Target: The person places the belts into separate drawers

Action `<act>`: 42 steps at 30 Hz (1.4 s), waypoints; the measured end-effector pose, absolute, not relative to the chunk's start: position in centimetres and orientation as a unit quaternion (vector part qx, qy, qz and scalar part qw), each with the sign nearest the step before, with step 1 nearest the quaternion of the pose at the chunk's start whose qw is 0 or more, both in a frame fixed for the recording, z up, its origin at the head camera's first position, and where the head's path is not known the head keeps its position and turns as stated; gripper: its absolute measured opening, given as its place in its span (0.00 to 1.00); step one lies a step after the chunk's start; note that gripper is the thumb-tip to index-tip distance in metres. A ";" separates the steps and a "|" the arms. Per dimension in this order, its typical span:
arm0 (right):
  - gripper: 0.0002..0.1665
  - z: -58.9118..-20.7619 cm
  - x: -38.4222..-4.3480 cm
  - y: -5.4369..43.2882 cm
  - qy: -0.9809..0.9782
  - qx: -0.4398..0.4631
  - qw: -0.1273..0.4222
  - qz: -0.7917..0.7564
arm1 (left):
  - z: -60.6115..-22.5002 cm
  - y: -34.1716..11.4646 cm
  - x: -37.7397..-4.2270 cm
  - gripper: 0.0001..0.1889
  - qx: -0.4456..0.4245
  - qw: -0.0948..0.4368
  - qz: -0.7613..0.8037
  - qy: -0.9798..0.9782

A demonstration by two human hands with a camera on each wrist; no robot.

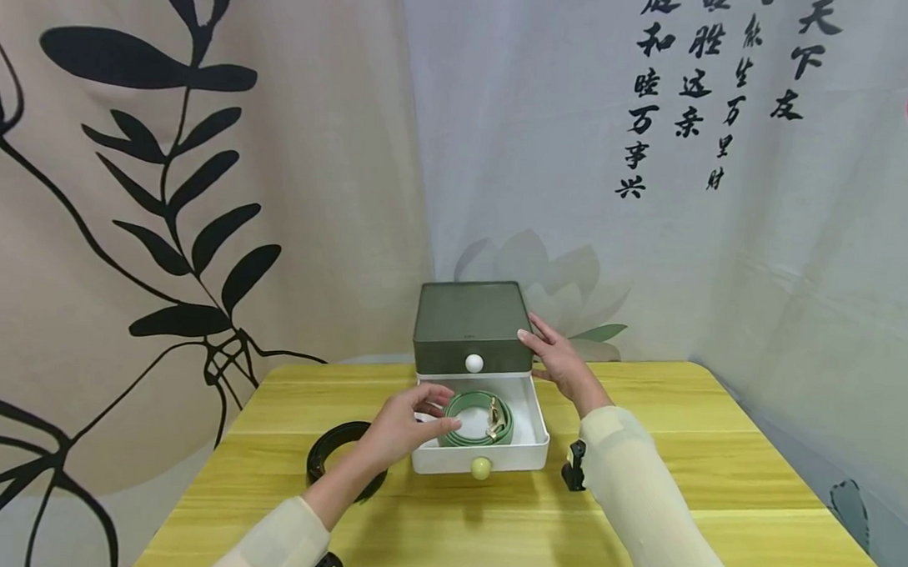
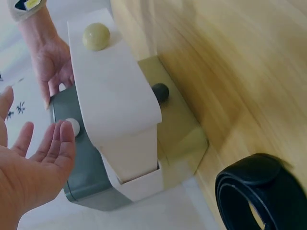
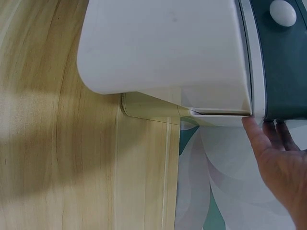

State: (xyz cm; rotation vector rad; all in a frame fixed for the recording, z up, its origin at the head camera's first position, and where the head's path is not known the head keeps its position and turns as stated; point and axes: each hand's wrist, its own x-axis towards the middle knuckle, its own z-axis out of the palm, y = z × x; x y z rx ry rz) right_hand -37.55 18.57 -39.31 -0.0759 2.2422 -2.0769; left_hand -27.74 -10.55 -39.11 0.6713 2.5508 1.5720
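Note:
A small stacked drawer box has a dark green top section (image 1: 471, 317) with a white knob. Below it, the white drawer (image 1: 532, 453) is pulled out and has a pale yellow knob (image 1: 481, 468). In that drawer lies a coiled green belt (image 1: 458, 438) with a gold buckle (image 1: 497, 418). My left hand (image 1: 412, 420), fingers loosely extended and holding nothing, is over the drawer's left side beside the belt; whether it touches the belt I cannot tell. With its fingers spread, my right hand (image 1: 564, 367) rests against the box's right side.
A coiled black belt (image 1: 316, 458) lies on the wooden table (image 1: 641, 507) left of the box, partly behind my left forearm. The lowest section (image 2: 184, 139), beige with a dark knob (image 2: 160, 92), sits under the white drawer. A printed curtain (image 1: 337, 188) hangs behind the table.

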 end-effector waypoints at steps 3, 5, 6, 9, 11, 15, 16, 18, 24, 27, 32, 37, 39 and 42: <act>0.43 -39.2 -37.5 18.5 0.732 -0.026 0.044 -0.680 | -39.4 -10.5 -27.4 0.23 0.223 0.030 0.518 0.825; 0.43 -39.2 -37.6 18.5 0.732 -0.024 0.043 -0.680 | -39.5 -10.4 -27.2 0.23 0.225 0.031 0.524 0.821; 0.43 -39.2 -37.6 18.5 0.731 -0.022 0.042 -0.681 | -39.6 -10.4 -27.1 0.23 0.224 0.033 0.526 0.820; 0.43 -39.2 -37.6 18.4 0.733 -0.015 0.038 -0.679 | -39.8 -10.4 -26.7 0.24 0.222 0.038 0.533 0.816; 0.43 -39.3 -37.7 18.4 0.733 -0.012 0.037 -0.679 | -40.0 -10.4 -26.6 0.24 0.222 0.037 0.533 0.815; 0.43 -39.5 -37.8 18.5 0.733 -0.014 0.039 -0.679 | -40.4 -10.4 -26.2 0.23 0.225 0.034 0.529 0.817; 0.43 -39.5 -37.8 18.5 0.734 -0.015 0.040 -0.678 | -40.5 -10.3 -26.1 0.23 0.225 0.034 0.528 0.818; 0.43 -39.5 -37.8 18.6 0.733 -0.016 0.041 -0.679 | -40.7 -10.3 -25.9 0.22 0.225 0.036 0.528 0.818; 0.44 -39.6 -37.8 18.7 0.734 -0.016 0.038 -0.678 | -41.1 -10.0 -25.4 0.21 0.226 0.042 0.537 0.811; 0.44 -39.6 -37.8 18.7 0.735 -0.017 0.037 -0.676 | -41.2 -9.8 -25.2 0.20 0.230 0.045 0.549 0.802; 0.42 -39.5 -37.7 18.7 0.731 -0.016 0.038 -0.681 | -41.7 -9.7 -24.7 0.19 0.230 0.049 0.548 0.803; 0.43 -39.4 -37.6 18.6 0.731 -0.017 0.038 -0.681 | -42.5 -9.6 -24.3 0.20 0.222 0.057 0.545 0.806; 0.43 -39.3 -37.5 18.6 0.733 -0.017 0.037 -0.679 | -42.9 -9.6 -24.2 0.20 0.222 0.061 0.549 0.803; 0.43 -39.2 -37.4 18.6 0.733 -0.021 0.039 -0.679 | -43.4 -9.5 -24.0 0.19 0.226 0.057 0.553 0.800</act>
